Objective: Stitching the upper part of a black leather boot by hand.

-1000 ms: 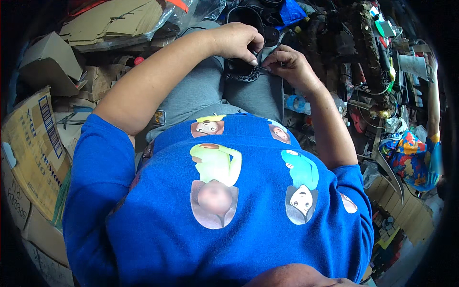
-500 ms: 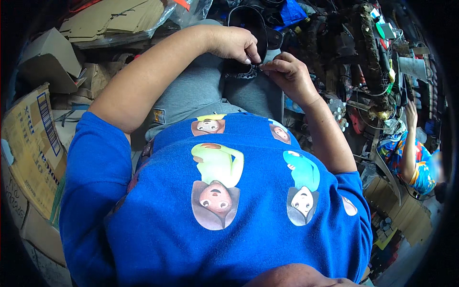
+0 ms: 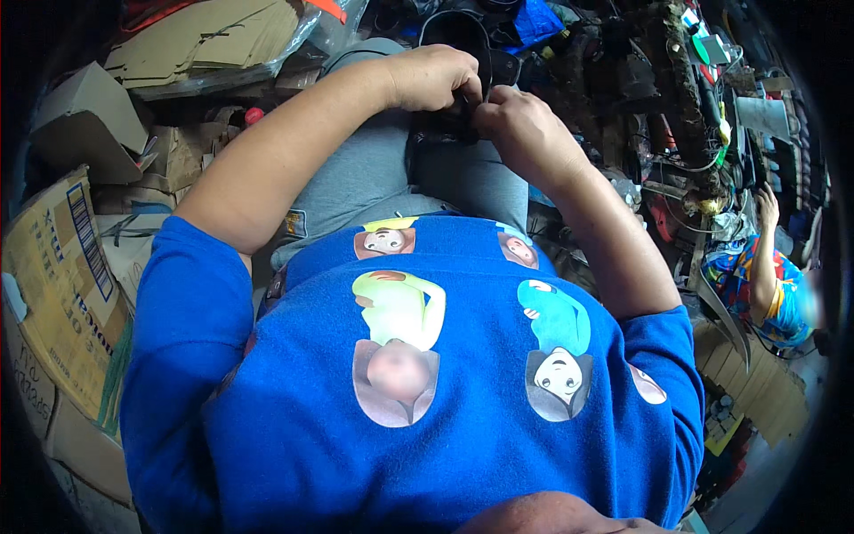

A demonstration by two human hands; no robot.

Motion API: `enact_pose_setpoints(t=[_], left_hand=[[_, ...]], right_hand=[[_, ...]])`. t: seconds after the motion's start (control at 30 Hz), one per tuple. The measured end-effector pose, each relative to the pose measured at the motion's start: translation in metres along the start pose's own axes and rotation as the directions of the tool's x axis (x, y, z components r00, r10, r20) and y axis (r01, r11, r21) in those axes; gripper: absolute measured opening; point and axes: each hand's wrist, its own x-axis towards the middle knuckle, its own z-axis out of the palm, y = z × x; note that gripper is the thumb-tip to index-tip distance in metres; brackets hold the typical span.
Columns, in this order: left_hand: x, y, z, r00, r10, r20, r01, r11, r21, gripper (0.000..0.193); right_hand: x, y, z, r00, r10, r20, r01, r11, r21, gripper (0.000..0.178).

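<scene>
A black item that looks like a shoe (image 3: 455, 34), with an oval rim, rests upon my grey-trousered thighs (image 3: 360, 147). My left hand (image 3: 436, 78) is bent over its near part, thumb and fingers closed on it. Right beside, my right hand (image 3: 520, 125) is closed with its knuckles up, nearly touching the left fingertips. Whatever the right fingers pinch is hidden behind them. The near end of the black item lies in shadow between the two hands.
On the left stand an open cardboard box (image 3: 84, 125) and a printed carton (image 3: 67, 285); flattened cardboard (image 3: 205, 40) is stacked beyond. Dark tools and cables crowd the right. Another person's raised arm (image 3: 763, 254) shows at far right. A blue bag (image 3: 535, 25) lies ahead.
My right hand has rolled over and moved slightly left and up, its fingers curling in closer to the left hand. The pale strip seen between the hands is now covered or shaded.
</scene>
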Motion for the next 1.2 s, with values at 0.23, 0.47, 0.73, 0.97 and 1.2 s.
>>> enact_pose_setpoints(t=[0.23, 0.47, 0.73, 0.97, 1.2], left_hand=[[0.003, -0.002, -0.001, 0.999, -0.027, -0.032, 0.024, 0.995, -0.099, 0.022], [-0.049, 0.039, 0.022, 0.786, -0.154, -0.598, 0.223, 0.974, 0.041, 0.029], [-0.121, 0.002, -0.022, 0.719, -0.36, -0.595, 0.469, 0.883, 0.033, 0.024], [-0.063, 0.03, -0.006, 0.787, -0.403, -0.468, -0.459, 0.126, -0.88, 0.037], [-0.11, -0.029, -0.013, 0.837, -0.486, -0.252, -0.317, -0.054, -0.947, 0.034]], right_hand=[[-0.002, 0.013, 0.013, 0.995, 0.096, -0.016, -0.087, 0.954, 0.287, 0.018], [-0.025, 0.034, 0.021, 0.929, 0.35, 0.118, -0.325, 0.624, 0.711, 0.015], [-0.089, 0.088, 0.008, 0.952, 0.301, -0.048, 0.196, -0.484, 0.853, 0.023], [-0.062, 0.052, 0.038, 0.861, 0.498, 0.104, -0.478, 0.72, 0.503, 0.031], [-0.095, 0.057, 0.062, 0.949, 0.301, -0.094, -0.29, 0.951, 0.109, 0.039]])
